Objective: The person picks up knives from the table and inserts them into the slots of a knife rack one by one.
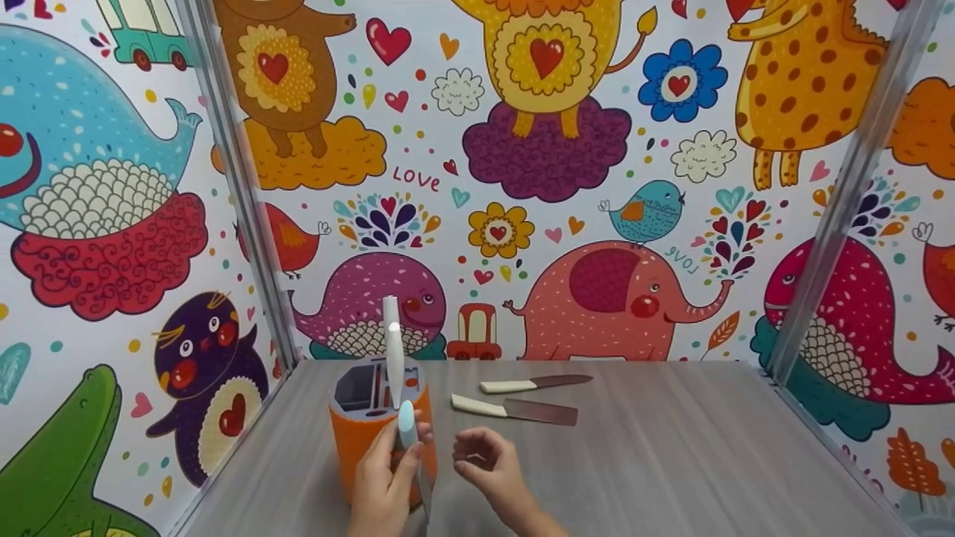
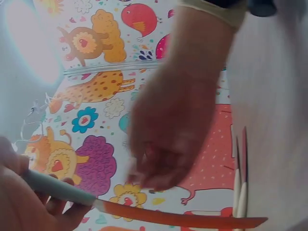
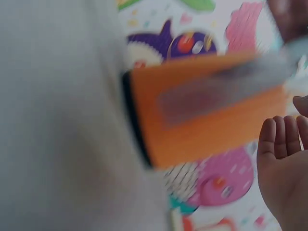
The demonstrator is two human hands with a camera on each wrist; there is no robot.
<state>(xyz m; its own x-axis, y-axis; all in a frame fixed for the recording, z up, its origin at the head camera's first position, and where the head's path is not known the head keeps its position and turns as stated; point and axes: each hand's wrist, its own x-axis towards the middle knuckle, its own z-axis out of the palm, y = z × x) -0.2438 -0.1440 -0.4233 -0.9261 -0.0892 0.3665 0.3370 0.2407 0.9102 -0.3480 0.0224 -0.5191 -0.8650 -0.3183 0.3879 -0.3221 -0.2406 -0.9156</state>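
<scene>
Cartoon-animal panels [image 1: 548,216] with metal posts [image 1: 234,171] stand behind and beside a greyish wood-grained table [image 1: 671,470].

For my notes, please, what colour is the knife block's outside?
Knife block: orange, best in the head view.

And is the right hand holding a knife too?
No, the right hand is empty, its fingers loosely bent, while the left hand grips a pale-handled knife.

The left hand [image 2: 21,199] grips a knife [image 2: 60,186] by its grey-blue handle, the blade looking orange along its length. The right hand [image 2: 168,125], blurred, has its fingers loosely bent. Two pale-handled knives [image 2: 241,197] lie on the desk [image 2: 274,120] near its edge along the wall [image 2: 159,202], printed with cartoon animals and flowers.
</scene>
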